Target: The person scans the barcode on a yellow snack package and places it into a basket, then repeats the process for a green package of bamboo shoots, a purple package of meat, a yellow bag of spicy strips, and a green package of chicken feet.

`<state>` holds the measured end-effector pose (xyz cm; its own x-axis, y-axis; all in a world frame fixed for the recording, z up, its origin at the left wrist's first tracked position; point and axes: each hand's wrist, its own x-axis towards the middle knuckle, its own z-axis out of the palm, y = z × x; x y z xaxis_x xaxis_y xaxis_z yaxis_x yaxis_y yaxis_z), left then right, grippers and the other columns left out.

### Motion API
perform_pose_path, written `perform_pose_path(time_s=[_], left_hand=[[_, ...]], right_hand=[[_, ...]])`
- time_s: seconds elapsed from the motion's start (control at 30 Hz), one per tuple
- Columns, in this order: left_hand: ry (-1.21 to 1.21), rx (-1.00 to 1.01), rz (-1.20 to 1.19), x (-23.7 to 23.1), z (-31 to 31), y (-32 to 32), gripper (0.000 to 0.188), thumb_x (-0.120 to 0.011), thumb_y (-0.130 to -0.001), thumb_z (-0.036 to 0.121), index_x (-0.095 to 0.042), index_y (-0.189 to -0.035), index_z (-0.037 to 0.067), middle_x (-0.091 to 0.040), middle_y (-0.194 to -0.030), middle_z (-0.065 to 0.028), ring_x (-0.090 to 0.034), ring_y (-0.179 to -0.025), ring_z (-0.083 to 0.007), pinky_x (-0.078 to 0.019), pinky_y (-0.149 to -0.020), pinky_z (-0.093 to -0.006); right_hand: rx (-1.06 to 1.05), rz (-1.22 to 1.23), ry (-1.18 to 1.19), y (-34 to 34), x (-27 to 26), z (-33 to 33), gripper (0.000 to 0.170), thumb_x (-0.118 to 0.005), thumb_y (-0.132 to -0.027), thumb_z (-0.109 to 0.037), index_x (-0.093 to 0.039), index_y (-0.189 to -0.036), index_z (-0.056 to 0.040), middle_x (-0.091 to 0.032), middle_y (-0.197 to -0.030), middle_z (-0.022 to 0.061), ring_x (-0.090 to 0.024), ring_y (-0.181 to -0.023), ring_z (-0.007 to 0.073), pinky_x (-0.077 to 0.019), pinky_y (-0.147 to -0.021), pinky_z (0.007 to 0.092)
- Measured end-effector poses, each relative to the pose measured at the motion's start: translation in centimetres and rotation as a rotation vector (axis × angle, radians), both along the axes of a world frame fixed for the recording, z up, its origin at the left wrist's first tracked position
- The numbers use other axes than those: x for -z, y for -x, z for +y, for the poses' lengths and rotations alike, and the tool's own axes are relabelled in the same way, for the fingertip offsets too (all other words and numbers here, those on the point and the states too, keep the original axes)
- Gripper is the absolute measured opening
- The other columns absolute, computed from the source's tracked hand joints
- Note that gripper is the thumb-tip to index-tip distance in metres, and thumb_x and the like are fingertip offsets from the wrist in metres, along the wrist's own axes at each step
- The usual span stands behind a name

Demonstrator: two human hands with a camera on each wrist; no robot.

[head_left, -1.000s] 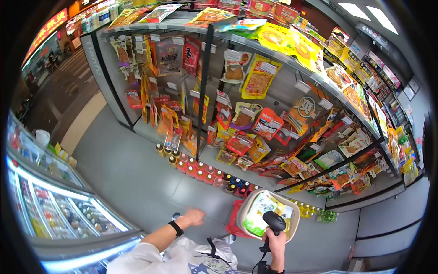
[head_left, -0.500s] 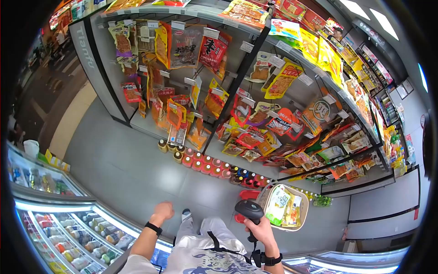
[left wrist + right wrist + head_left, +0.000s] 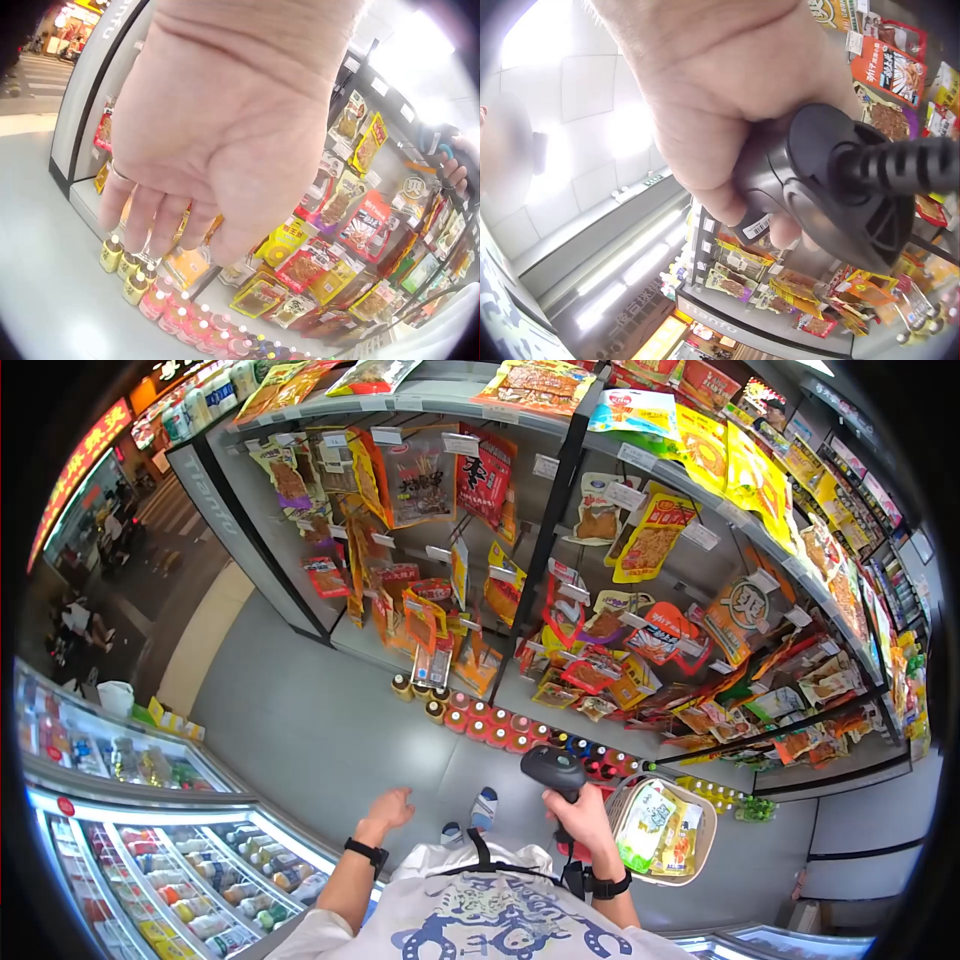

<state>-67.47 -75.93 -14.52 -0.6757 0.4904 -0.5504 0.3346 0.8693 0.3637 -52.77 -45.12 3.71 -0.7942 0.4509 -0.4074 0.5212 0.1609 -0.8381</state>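
My right hand grips a black handheld barcode scanner, fingers wrapped round its handle. Up close in the right wrist view, the scanner's handle and ribbed cord fill much of the picture. My left hand holds nothing; it hangs over the floor with fingers loosely extended, and its palm shows large in the left wrist view. A beige shopping basket stands just right of the right hand. In it lie a green-and-white packet and a yellow packet.
A rack of hanging snack packets spans the far side, with several rows of pink bottles on the floor along its foot. Lit chillers with bottles stand at the left. An open doorway shows a street.
The scanner in my right hand has moved from over the basket to its left. My left hand has opened from a loose curl. The head view has shifted, showing more of the shirt.
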Motion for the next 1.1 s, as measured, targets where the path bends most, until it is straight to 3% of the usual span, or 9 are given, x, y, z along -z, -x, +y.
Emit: perform_pose_path(time_s=[0.23, 0.63, 0.77, 1.1], left_hand=[[-0.053, -0.047, 0.106, -2.3, 2.3, 3.4, 0.044, -0.059, -0.078, 0.023, -0.055, -0.118, 0.006, -0.059, -0.114, -0.0180, -0.056, -0.106, -0.0342, -0.0459, -0.090, -0.0423], [0.018, -0.087, -0.056, -2.0, 1.3, 5.3, 0.044, -0.058, -0.079, 0.022, -0.054, -0.120, 0.006, -0.059, -0.115, -0.0174, -0.054, -0.110, -0.0335, -0.0444, -0.092, -0.0402], [-0.039, -0.058, -0.064, -0.4, -0.3, 8.6, 0.044, -0.058, -0.079, 0.021, -0.055, -0.119, 0.005, -0.059, -0.115, -0.0175, -0.054, -0.110, -0.0328, -0.0445, -0.092, -0.0402], [-0.066, 0.029, -0.025, -1.4, -6.5, 21.8, 0.044, -0.059, -0.079, 0.019, -0.054, -0.120, 0.005, -0.058, -0.116, -0.0181, -0.055, -0.107, -0.0338, -0.0451, -0.091, -0.0411]], right_hand=[[0.009, 0.074, 0.103, 3.0, 1.2, 2.9, 0.025, -0.065, -0.077, -0.022, -0.062, -0.084, 0.0024, -0.063, -0.064, 0.0068, -0.064, -0.058, 0.0139, -0.0494, -0.056, 0.0273], [-0.053, 0.036, 0.115, 9.3, 1.2, 2.3, 0.024, -0.065, -0.078, -0.020, -0.062, -0.085, 0.0026, -0.063, -0.065, 0.0063, -0.063, -0.057, 0.0131, -0.0493, -0.056, 0.0274], [-0.034, 0.012, 0.085, 11.8, 1.0, 0.1, 0.022, -0.065, -0.078, -0.019, -0.061, -0.084, 0.0023, -0.063, -0.065, 0.0061, -0.062, -0.056, 0.0126, -0.0490, -0.056, 0.0268], [0.125, 0.035, 0.035, 21.3, -0.9, -7.8, 0.018, -0.064, -0.078, -0.016, -0.061, -0.085, 0.0007, -0.060, -0.064, 0.0030, -0.058, -0.055, 0.0101, -0.0468, -0.054, 0.0253]])
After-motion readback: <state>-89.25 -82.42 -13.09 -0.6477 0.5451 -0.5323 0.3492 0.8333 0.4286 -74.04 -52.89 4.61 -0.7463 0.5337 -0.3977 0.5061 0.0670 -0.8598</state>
